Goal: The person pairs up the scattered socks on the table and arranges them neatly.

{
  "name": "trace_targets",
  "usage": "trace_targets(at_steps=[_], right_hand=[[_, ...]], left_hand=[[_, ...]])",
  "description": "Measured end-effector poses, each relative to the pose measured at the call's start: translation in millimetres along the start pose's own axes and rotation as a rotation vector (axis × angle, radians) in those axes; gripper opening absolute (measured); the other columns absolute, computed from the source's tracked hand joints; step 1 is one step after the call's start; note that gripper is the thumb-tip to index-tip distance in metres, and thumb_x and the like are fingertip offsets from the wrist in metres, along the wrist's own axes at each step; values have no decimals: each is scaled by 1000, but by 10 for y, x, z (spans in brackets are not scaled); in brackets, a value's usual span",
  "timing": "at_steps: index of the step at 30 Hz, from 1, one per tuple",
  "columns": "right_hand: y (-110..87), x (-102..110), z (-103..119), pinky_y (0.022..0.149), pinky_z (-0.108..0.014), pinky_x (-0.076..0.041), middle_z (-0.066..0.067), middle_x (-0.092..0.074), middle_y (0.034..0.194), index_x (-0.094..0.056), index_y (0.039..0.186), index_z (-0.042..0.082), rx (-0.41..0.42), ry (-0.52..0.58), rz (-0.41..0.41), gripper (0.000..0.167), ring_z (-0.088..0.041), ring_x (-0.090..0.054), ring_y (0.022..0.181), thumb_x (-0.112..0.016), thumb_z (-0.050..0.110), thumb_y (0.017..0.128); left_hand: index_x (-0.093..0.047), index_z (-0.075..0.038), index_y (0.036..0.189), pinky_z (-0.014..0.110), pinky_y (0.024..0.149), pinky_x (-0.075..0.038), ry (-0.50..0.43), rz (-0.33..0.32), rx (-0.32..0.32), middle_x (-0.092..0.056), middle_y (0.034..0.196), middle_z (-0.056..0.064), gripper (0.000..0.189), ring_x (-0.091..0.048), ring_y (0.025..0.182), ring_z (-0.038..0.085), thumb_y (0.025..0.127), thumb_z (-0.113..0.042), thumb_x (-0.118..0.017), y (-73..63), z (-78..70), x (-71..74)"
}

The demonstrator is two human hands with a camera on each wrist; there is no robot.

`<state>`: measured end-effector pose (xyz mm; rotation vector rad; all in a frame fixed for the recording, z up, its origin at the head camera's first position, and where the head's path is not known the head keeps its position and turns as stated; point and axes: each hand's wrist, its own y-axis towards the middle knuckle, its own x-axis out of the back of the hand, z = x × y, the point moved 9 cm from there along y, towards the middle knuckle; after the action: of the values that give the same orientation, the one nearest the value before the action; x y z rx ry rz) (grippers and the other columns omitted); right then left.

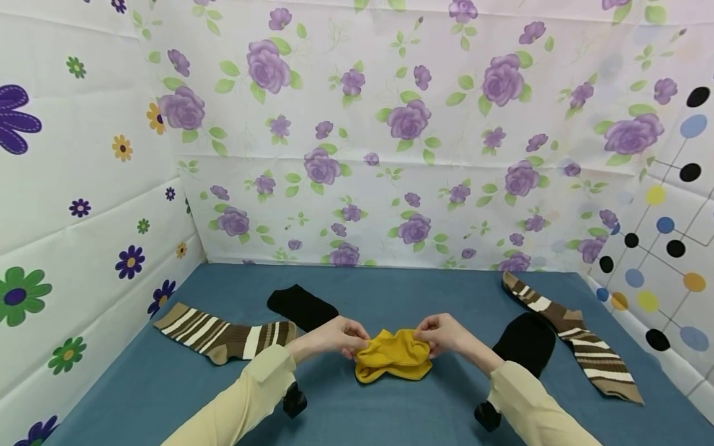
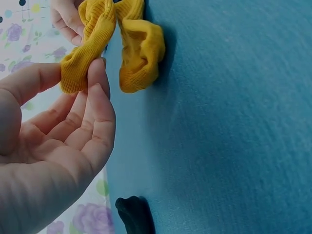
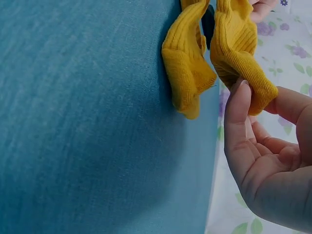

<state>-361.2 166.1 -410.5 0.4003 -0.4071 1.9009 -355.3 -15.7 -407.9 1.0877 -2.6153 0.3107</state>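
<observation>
Mustard-yellow ribbed socks [image 1: 395, 356] are stretched between both hands at the middle of the table. My left hand [image 1: 336, 338] pinches the left end between thumb and fingers; in the left wrist view that held end of the yellow sock [image 2: 78, 73] sticks up between the fingertips. My right hand [image 1: 446, 335] pinches the opposite end, and the right wrist view shows the fabric [image 3: 261, 92] caught between thumb and forefinger. A second yellow part [image 3: 183, 78] hangs beside the held one, low over the blue cloth.
A striped brown sock [image 1: 223, 334] lies left, with a black sock [image 1: 301, 308] behind my left hand. To the right, another black sock [image 1: 525, 344] lies against a second striped sock [image 1: 597, 359]. Flowered sheets [image 1: 357, 124] wall in the blue table [image 1: 357, 415].
</observation>
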Motion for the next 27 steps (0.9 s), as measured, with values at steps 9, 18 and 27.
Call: trace_targets(at_steps=[9,18,27], right_hand=[[-27,-32,-49,55,-35,-51,-8,-57,67,-64,89,-2,-16,-12,15,17,-14,-53,52,-62,15,87],[-26,-63,-66,53,-38,-51,-7,-53,61,-63,89,-3,-8,-24,42,16,-14,-50,49,-62,12,86],[-56,-81,-29,53,-38,-51,-7,-54,62,-63,90,-4,11,-39,68,17,-15,-51,51,-61,12,87]], left_hand=[[-63,2,99,43,68,-49,50,56,-9,-62,79,8,17,-62,70,29,89,-10,-58,-33,-18,-72],[-63,3,97,44,67,-49,101,67,-23,-63,77,7,15,-61,69,32,89,-8,-57,-15,-31,-98],[-62,3,99,39,66,-50,88,84,1,-63,80,6,15,-62,71,28,90,-8,-56,-23,-7,-118]])
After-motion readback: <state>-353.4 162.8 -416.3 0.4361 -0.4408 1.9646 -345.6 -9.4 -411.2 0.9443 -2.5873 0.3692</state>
